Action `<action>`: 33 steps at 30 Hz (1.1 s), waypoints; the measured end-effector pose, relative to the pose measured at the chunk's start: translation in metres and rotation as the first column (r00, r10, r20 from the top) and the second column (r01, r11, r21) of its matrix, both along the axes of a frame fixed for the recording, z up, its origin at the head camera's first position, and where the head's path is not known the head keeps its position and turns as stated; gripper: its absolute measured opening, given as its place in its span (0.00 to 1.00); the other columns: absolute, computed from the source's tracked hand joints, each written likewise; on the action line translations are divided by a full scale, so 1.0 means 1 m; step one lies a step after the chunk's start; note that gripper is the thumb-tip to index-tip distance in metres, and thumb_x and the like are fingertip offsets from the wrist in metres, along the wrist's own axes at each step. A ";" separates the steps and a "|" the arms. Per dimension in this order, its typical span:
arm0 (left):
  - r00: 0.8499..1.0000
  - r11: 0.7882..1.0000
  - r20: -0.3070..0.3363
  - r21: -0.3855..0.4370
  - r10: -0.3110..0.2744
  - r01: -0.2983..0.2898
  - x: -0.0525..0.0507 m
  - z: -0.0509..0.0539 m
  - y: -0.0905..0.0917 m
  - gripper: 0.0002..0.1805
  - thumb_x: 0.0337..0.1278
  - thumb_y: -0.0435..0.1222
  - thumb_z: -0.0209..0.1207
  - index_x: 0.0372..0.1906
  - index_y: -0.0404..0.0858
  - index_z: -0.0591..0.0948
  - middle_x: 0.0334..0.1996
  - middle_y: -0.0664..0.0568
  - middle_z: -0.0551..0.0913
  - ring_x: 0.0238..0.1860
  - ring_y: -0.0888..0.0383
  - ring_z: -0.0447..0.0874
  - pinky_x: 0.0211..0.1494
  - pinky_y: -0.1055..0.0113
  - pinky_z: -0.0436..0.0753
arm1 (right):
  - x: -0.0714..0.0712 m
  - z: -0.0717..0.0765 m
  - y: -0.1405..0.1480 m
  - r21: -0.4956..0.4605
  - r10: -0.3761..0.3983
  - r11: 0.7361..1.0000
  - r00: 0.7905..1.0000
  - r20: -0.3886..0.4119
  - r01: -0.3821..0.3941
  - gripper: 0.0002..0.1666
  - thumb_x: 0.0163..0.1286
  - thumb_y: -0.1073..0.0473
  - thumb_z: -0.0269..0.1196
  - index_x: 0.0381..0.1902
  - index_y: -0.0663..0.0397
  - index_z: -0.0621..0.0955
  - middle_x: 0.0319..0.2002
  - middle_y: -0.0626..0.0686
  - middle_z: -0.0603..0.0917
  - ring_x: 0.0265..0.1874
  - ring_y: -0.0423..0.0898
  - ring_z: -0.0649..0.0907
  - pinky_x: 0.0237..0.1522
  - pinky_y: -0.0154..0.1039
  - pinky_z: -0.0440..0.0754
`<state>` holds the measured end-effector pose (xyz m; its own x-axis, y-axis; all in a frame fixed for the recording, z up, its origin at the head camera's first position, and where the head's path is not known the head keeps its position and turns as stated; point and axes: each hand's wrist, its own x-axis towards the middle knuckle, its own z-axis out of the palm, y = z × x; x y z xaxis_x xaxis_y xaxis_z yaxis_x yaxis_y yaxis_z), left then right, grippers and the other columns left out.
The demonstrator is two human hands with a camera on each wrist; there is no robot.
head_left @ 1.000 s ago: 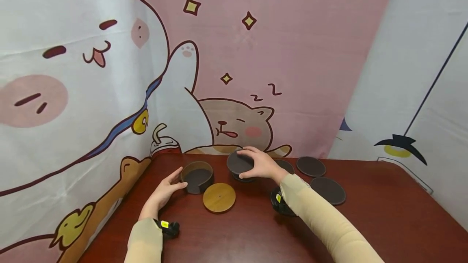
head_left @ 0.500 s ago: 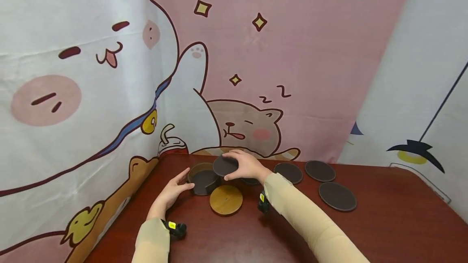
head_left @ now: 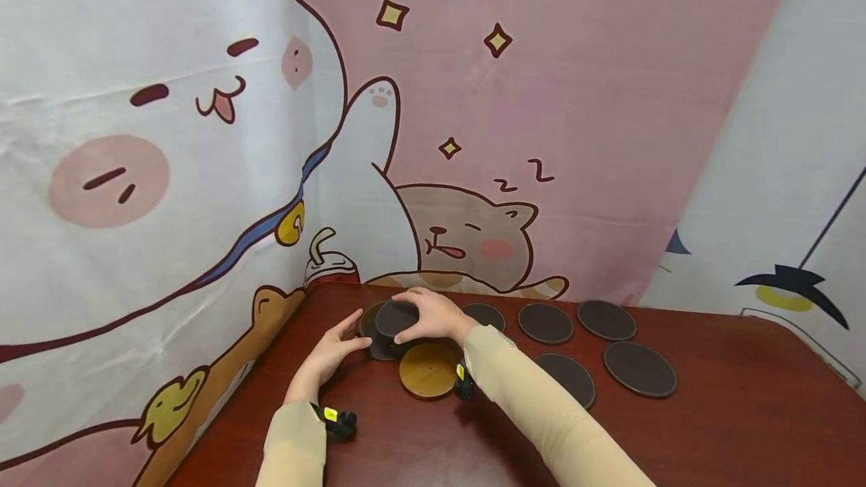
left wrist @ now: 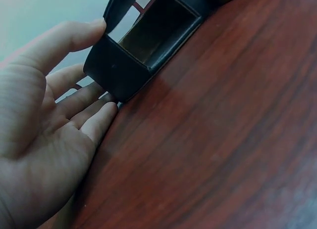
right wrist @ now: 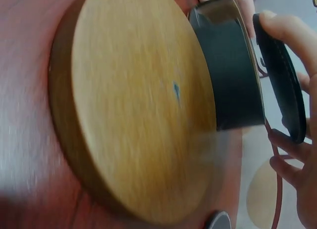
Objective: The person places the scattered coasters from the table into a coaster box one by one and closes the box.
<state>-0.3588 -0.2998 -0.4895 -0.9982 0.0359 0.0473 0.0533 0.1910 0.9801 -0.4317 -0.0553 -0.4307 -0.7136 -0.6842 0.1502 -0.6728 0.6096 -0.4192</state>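
Below printed Zs [head_left: 539, 170], the right hand [head_left: 436, 317] pinches a dark disc [right wrist: 281, 83], the left hand [head_left: 333, 354] a holder [left wrist: 118, 69].

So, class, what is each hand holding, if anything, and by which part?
The right hand holds a coaster by opposite sides of its rim. The left hand touches the outer side of the holder; whether it grips cannot be told.

The round coasters [right wrist: 282, 80] and coaster holder [right wrist: 230, 75] look like matt leather, the disc [right wrist: 138, 105] smooth, grained wood, the tabletop [left wrist: 208, 120] glossy wood-grain, the wall hanging [head_left: 595, 111] creased cloth, the sleeves [head_left: 548, 412] soft fabric.
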 end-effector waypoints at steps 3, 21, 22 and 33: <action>1.000 1.000 0.006 -0.002 0.003 -0.003 -0.001 0.000 0.000 0.42 0.55 0.34 0.67 0.74 0.38 0.61 0.72 0.38 0.59 0.72 0.41 0.55 0.69 0.47 0.60 | 0.003 -0.001 -0.007 0.014 -0.007 1.000 1.000 -0.001 0.007 0.51 0.47 0.28 0.70 0.69 0.33 0.70 0.69 0.52 0.67 0.60 0.51 0.74 0.57 0.52 0.73; 1.000 1.000 0.004 -0.003 0.009 -0.009 0.001 0.001 0.002 0.41 0.54 0.34 0.67 0.73 0.38 0.62 0.72 0.37 0.60 0.72 0.42 0.55 0.69 0.47 0.60 | 0.009 -0.019 -0.030 0.106 -0.021 0.994 1.000 0.011 0.020 0.44 0.59 0.31 0.62 0.70 0.42 0.71 0.74 0.59 0.57 0.73 0.54 0.55 0.66 0.61 0.58; 1.000 1.000 0.004 -0.003 0.009 -0.009 0.001 0.001 0.003 0.41 0.54 0.34 0.67 0.73 0.38 0.62 0.72 0.37 0.60 0.72 0.42 0.55 0.69 0.47 0.60 | 0.010 -0.019 -0.029 0.105 -0.021 0.994 1.000 0.013 0.019 0.43 0.61 0.31 0.61 0.70 0.43 0.71 0.75 0.58 0.56 0.73 0.54 0.55 0.66 0.62 0.58; 1.000 1.000 0.010 -0.010 0.012 -0.012 0.000 0.001 0.002 0.41 0.56 0.32 0.65 0.74 0.38 0.61 0.72 0.37 0.59 0.72 0.41 0.55 0.69 0.48 0.61 | 0.010 -0.008 0.003 0.053 -0.025 0.998 0.998 0.060 0.022 0.39 0.66 0.35 0.59 0.71 0.43 0.69 0.75 0.56 0.57 0.73 0.53 0.56 0.67 0.61 0.57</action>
<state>-0.3585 -0.2981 -0.4881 -0.9990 0.0242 0.0367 0.0408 0.2009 0.9788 -0.4221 -0.0523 -0.4383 -0.7362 -0.6731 0.0706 -0.6326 0.6472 -0.4254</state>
